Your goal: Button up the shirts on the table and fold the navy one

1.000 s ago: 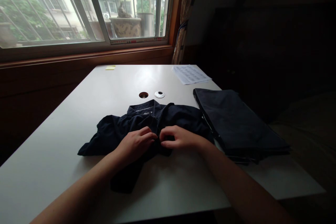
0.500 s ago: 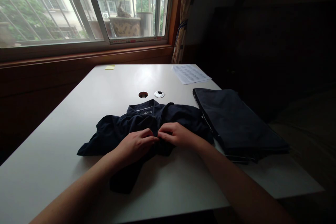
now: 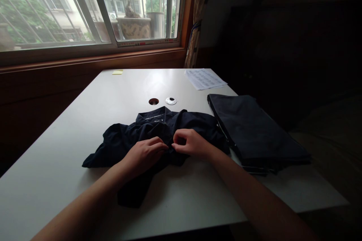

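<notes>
A dark navy collared shirt [image 3: 124,141] lies crumpled on the white table [image 3: 62,139], its collar toward the window and a dark flap reaching toward me. My left hand [image 3: 148,152] is closed on the cloth near the middle of the front. Just to its right, my right hand [image 3: 190,144] pinches the shirt front with thumb and fingers, which form a small loop. The fingertips of both hands are close together. Whether they hold a button or only the fabric edge is too dark and small to tell.
A stack of folded dark garments [image 3: 254,128] lies at the right, against the shirt's sleeve. Printed papers [image 3: 205,79] and a yellow sticky note [image 3: 117,72] lie at the far end. Behind the shirt are a cable hole [image 3: 154,101] and a round silver cap [image 3: 171,101].
My right hand's fingers have curled into a rounder loop and its fingertips have shifted slightly right. My left fingertips have moved a little. The shirt has stayed nearly in place.
</notes>
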Motion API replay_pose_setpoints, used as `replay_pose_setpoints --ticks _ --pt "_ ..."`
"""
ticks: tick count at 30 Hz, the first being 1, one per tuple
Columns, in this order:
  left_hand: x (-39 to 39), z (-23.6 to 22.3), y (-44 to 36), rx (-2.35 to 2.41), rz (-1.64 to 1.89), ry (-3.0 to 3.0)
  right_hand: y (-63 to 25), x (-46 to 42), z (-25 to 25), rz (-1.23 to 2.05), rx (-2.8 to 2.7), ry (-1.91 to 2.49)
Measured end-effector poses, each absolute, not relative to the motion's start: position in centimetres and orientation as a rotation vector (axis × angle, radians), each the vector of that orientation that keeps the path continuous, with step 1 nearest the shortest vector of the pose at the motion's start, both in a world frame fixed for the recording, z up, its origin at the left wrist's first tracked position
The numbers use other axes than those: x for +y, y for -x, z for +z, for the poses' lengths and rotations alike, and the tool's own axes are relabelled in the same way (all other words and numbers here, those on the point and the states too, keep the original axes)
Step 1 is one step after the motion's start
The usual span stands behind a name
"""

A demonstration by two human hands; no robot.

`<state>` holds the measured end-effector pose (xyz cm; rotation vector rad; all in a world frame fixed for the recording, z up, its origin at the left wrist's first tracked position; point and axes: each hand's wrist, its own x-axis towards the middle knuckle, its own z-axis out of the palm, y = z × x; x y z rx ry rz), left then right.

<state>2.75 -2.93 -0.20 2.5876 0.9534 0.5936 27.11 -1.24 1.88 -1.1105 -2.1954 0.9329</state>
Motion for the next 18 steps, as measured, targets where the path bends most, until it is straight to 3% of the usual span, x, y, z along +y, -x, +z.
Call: replay_pose_setpoints --ticks 18 --pt "-3.1 -0.1 -3.1 1.038 0.645 -2.538 -27.7 -0.7 0.6 0.612 -2.525 0.904"
